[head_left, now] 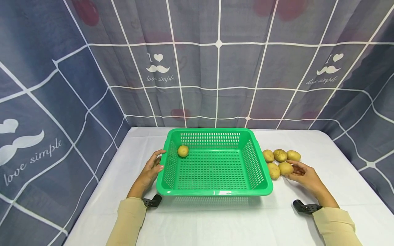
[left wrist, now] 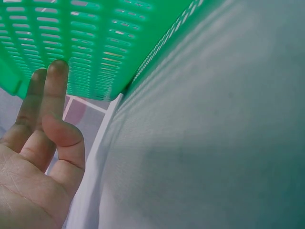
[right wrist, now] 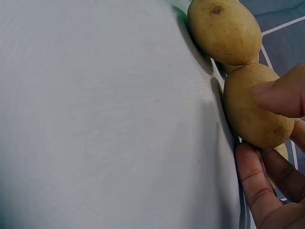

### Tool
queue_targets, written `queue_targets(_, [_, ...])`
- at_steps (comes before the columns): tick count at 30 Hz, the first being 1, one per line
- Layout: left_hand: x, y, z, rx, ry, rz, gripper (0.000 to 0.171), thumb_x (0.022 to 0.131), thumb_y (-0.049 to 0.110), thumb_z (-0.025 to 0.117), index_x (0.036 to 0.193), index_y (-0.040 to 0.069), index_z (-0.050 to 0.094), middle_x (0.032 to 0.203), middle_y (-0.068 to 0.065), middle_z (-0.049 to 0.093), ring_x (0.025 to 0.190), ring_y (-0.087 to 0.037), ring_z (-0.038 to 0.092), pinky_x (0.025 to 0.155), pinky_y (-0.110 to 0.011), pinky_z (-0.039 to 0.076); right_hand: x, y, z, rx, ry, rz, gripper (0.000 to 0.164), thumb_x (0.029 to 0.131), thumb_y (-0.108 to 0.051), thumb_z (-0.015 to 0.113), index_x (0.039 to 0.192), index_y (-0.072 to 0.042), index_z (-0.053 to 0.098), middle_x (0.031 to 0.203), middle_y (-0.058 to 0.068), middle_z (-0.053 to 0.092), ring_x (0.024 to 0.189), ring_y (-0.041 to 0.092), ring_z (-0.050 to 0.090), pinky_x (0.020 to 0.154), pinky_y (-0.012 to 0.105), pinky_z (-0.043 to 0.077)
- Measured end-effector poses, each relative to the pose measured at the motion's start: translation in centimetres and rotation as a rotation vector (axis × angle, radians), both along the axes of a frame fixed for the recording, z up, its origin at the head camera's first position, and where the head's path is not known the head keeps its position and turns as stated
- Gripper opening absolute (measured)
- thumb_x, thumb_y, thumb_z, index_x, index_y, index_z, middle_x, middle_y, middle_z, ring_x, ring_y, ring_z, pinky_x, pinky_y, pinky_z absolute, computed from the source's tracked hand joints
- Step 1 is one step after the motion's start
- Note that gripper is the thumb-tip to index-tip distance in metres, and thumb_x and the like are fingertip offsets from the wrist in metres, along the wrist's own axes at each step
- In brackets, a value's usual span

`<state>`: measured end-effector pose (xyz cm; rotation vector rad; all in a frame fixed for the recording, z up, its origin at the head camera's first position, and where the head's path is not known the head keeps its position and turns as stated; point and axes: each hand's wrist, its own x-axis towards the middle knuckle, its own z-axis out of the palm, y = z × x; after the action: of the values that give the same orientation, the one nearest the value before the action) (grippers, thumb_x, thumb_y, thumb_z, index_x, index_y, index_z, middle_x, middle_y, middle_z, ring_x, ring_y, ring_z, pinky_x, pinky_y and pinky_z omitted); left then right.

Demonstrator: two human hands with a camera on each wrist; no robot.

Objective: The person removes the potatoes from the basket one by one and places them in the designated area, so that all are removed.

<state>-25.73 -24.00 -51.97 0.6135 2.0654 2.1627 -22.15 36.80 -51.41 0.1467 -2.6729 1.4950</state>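
Note:
A green plastic basket (head_left: 212, 193) with slotted sides stands on the white table, with one potato (head_left: 183, 151) in its back left corner. My left hand (head_left: 151, 168) is at the basket's left side, fingers extended against the slotted wall (left wrist: 90, 52) in the left wrist view. To the right of the basket lies a group of yellow potatoes. My right hand (head_left: 303, 175) grips the front right potato (head_left: 286, 168) of that group. In the right wrist view, the thumb presses this potato (right wrist: 250, 102) from one side and fingertips touch its lower end.
Other potatoes in the group are one (head_left: 273, 171) beside the basket wall and several behind, such as the one at the far right (head_left: 293, 155). A grey checked curtain (head_left: 197, 68) hangs behind the white-covered table (head_left: 203, 222) and along both sides.

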Motion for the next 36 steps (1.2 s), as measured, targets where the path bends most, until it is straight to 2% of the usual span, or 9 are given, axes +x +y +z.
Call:
queue_targets(2, [0.0, 0.0, 0.0, 0.002, 0.001, -0.003, 0.050, 0.097, 0.018, 0.055, 0.144, 0.034, 0.051, 0.145, -0.031, 0.046, 0.122, -0.016, 0.058, 0.100, -0.029, 0.051, 0.1, 0.0, 0.2, 0.012, 0.000, 0.005, 0.059, 0.091, 0.005, 0.079, 0.142, 0.019, 0.052, 0.120, 0.016, 0.072, 0.094, -0.010, 0.062, 0.078, 0.015, 0.055])
queue_targets(5, [0.0, 0.0, 0.0, 0.004, 0.002, -0.006, 0.050, 0.097, 0.018, 0.054, 0.144, 0.033, 0.051, 0.143, -0.030, 0.047, 0.121, -0.016, 0.059, 0.100, -0.029, 0.051, 0.3, 0.1, 0.6, 0.013, 0.000, 0.014, 0.058, 0.091, 0.005, 0.079, 0.142, 0.018, 0.054, 0.117, -0.006, 0.072, 0.095, -0.010, 0.062, 0.077, 0.017, 0.055])
queue_targets(7, [0.0, -0.1, 0.0, 0.003, 0.001, -0.005, 0.050, 0.096, 0.019, 0.055, 0.144, 0.033, 0.051, 0.143, -0.029, 0.048, 0.121, -0.016, 0.059, 0.099, -0.029, 0.052, 0.4, 0.2, 0.9, 0.014, 0.004, 0.017, 0.055, 0.091, 0.004, 0.078, 0.141, 0.017, 0.056, 0.114, -0.024, 0.066, 0.096, -0.010, 0.062, 0.077, 0.018, 0.055])
queue_targets(10, [0.0, -0.1, 0.0, 0.002, -0.002, -0.002, 0.050, 0.096, 0.019, 0.055, 0.145, 0.033, 0.051, 0.142, -0.028, 0.049, 0.120, -0.017, 0.059, 0.099, -0.030, 0.052, 0.4, 0.2, 1.4, 0.023, 0.012, 0.021, 0.052, 0.092, 0.003, 0.078, 0.139, 0.015, 0.060, 0.113, -0.037, 0.059, 0.097, -0.011, 0.061, 0.077, 0.017, 0.054])
queue_targets(13, [0.0, -0.1, 0.0, -0.001, -0.004, 0.001, 0.050, 0.096, 0.019, 0.055, 0.145, 0.032, 0.050, 0.142, -0.028, 0.049, 0.120, -0.017, 0.059, 0.099, -0.030, 0.052, 0.4, 0.1, 2.0, 0.028, 0.024, 0.028, 0.047, 0.092, 0.004, 0.078, 0.136, 0.014, 0.063, 0.114, -0.040, 0.059, 0.097, -0.012, 0.061, 0.077, 0.016, 0.053])
queue_targets(18, [0.0, -0.1, 0.0, -0.005, -0.002, 0.002, 0.050, 0.097, 0.020, 0.055, 0.146, 0.031, 0.050, 0.143, -0.029, 0.048, 0.120, -0.016, 0.059, 0.099, -0.030, 0.052, 0.4, -0.1, 2.7, 0.065, 0.052, 0.030, 0.046, 0.093, 0.005, 0.078, 0.133, 0.018, 0.062, 0.113, -0.039, 0.059, 0.097, -0.013, 0.060, 0.077, 0.014, 0.053])
queue_targets(25, [0.1, 0.0, 0.0, -0.004, -0.013, 0.006, 0.050, 0.097, 0.020, 0.055, 0.146, 0.031, 0.050, 0.143, -0.028, 0.049, 0.120, -0.016, 0.059, 0.099, -0.030, 0.052, 0.5, -0.5, 3.5, 0.134, 0.054, -0.017, 0.046, 0.095, 0.000, 0.078, 0.134, 0.019, 0.061, 0.113, -0.035, 0.058, 0.098, -0.016, 0.056, 0.077, 0.013, 0.052])
queue_targets(32, [0.1, 0.0, 0.0, -0.008, -0.011, 0.004, 0.050, 0.097, 0.021, 0.055, 0.146, 0.033, 0.050, 0.146, -0.032, 0.046, 0.122, -0.016, 0.058, 0.100, -0.030, 0.051, 0.4, -1.0, 4.3, 0.131, 0.108, 0.010, 0.042, 0.095, 0.005, 0.076, 0.132, 0.020, 0.062, 0.112, -0.031, 0.064, 0.098, -0.014, 0.058, 0.079, 0.010, 0.050])
queue_targets(36, [0.1, 0.0, 0.1, -0.012, -0.009, 0.008, 0.050, 0.097, 0.021, 0.056, 0.146, 0.032, 0.050, 0.147, -0.033, 0.045, 0.122, -0.016, 0.058, 0.101, -0.030, 0.050, 0.3, -1.3, 4.9, 0.135, 0.141, 0.040, 0.042, 0.093, 0.008, 0.075, 0.131, 0.020, 0.063, 0.111, -0.035, 0.062, 0.098, -0.015, 0.058, 0.080, 0.008, 0.049])
